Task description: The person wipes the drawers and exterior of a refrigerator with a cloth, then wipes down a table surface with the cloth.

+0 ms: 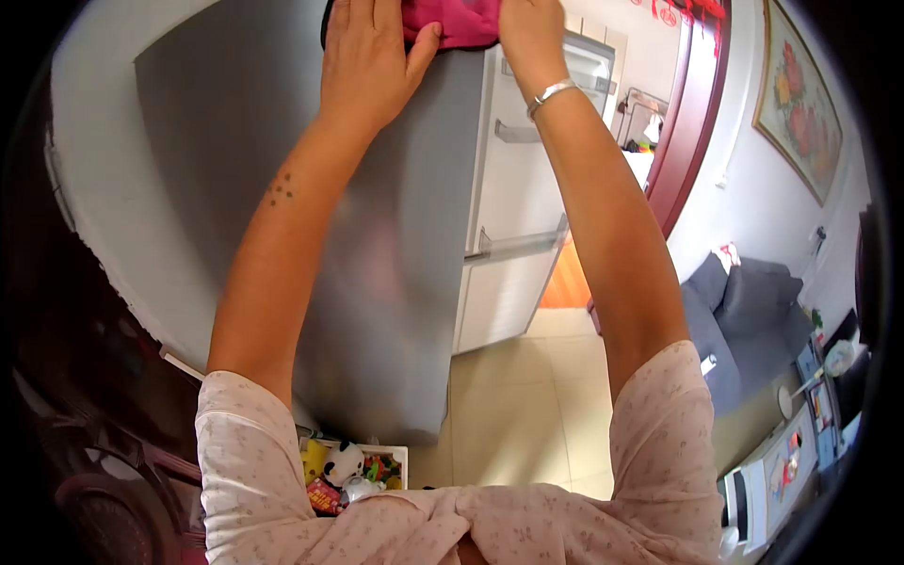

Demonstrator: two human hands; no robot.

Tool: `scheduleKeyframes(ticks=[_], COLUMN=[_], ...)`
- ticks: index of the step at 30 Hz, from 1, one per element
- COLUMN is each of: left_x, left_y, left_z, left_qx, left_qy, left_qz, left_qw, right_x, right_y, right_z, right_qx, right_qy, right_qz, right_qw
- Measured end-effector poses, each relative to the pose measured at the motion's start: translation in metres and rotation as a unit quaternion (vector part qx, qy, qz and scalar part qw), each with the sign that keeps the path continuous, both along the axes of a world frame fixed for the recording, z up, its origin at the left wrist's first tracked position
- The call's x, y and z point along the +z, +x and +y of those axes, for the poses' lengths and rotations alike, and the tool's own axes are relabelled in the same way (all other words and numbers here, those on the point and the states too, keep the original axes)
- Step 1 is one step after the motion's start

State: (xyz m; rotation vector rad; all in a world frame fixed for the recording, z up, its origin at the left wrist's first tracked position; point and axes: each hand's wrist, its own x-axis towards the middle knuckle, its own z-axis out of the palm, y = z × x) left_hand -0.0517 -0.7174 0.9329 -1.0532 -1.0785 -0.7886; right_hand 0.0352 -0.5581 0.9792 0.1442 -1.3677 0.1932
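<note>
At the top of the view, a pink fabric thing [460, 23] with a black edge lies between my hands, against the upper part of a grey refrigerator door [395, 188]. My left hand [375, 58] rests flat over its left part, fingers straight and thumb apart on the pink cloth. On the other side, my right hand [533, 40] touches the fabric's right edge; its fingers are cut off by the frame, so its grip is hidden. A silver bracelet [551, 96] circles my right wrist. The fabric's upper part is out of view.
The refrigerator's open door shows white inner shelves [513, 247] on the right. A white box [403, 461] with a panda toy [343, 463] sits on the floor below. Farther right are a grey sofa [753, 306], a low table [782, 490] and a framed flower picture [800, 104].
</note>
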Motion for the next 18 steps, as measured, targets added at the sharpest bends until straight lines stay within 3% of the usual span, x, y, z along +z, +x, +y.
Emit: scheduleKeyframes(ticks=[1, 2, 3, 6, 8, 11, 14, 16, 18], left_x=[-0.004, -0.005, -0.012, -0.049, -0.111, -0.163, -0.308, -0.337, -0.379], left_y=[-0.004, -0.007, -0.007, -0.001, -0.016, -0.007, -0.014, -0.01, -0.01], left_z=[0.005, 0.005, 0.009, 0.0, 0.011, -0.002, -0.011, -0.019, -0.029], left_qx=[-0.007, -0.009, -0.016, 0.0, -0.016, -0.032, -0.035, -0.018, -0.011], left_qy=[-0.008, -0.008, -0.018, -0.068, -0.089, -0.165, -0.255, -0.312, -0.346], left_qz=[0.003, 0.008, 0.005, -0.014, 0.003, -0.049, -0.094, -0.125, -0.13], left_qw=[1.0, 1.0, 1.0, 0.998, 0.996, 0.985, 0.962, 0.942, 0.929], right_x=[-0.002, -0.002, -0.025, -0.064, -0.138, -0.202, -0.329, -0.371, -0.411], right_y=[-0.01, -0.026, -0.002, 0.001, -0.013, -0.001, 0.009, 0.021, 0.028], right_z=[0.007, 0.004, -0.051, -0.056, -0.047, -0.064, -0.08, -0.084, -0.09], right_qx=[0.022, 0.044, 0.116, 0.052, 0.08, 0.062, 0.043, 0.047, 0.06], right_qy=[-0.024, 0.054, -0.02, -0.075, -0.079, -0.197, -0.225, -0.316, -0.337], right_qz=[-0.041, 0.005, -0.065, -0.137, -0.071, -0.168, -0.164, -0.299, -0.34], right_qw=[0.999, 0.998, 0.991, 0.986, 0.991, 0.964, 0.96, 0.899, 0.876])
